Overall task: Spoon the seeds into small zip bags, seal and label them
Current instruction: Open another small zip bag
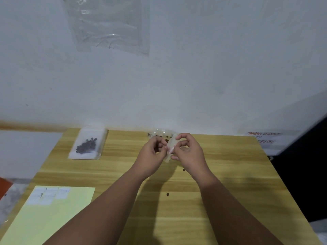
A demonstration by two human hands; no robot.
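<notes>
FAR-CENTRE OF TABLE: both hands meet over the table (230, 209), pinching one small zip bag (170, 147) between them. The left hand (154, 152) nips the bag's left edge w/ thumb and forefinger, other fingers curled in. The right hand (189, 152) grips the right edge w/ curled fingertips. The bag is held upright, clear of the tabletop, approx. edge-on to my camera. I can't tell whether it holds seeds or whether its zip is closed.

Just behind the hands, at the table's far edge, lies a crumpled clear wrap (160, 133) w/ dark seeds showing in and around it, partly hidden by the fingers. Far left on the table a filled zip bag (88, 152) lies flat, on what looks like a stack of more bags; a seed cluster (86, 145) sits in its middle. One loose seed (184, 170) lies on the wood just by the right wrist, and a second seed (167, 194) lies nearer me, between the forearms.

Near left, a pale yellow sheet (53, 218) carries a few white labels (47, 196) at its top-left corner; any writing is too blurred for me to read.

The table is light wood-grain, standing against a pale grey-white wall (194, 68). A large clear plastic bag (109, 23) hangs flat on that wall, top left. At far right there is a paper notice (263, 137) w/ red handwriting, not legible on my feed, beside a dark panel (309, 165).
</notes>
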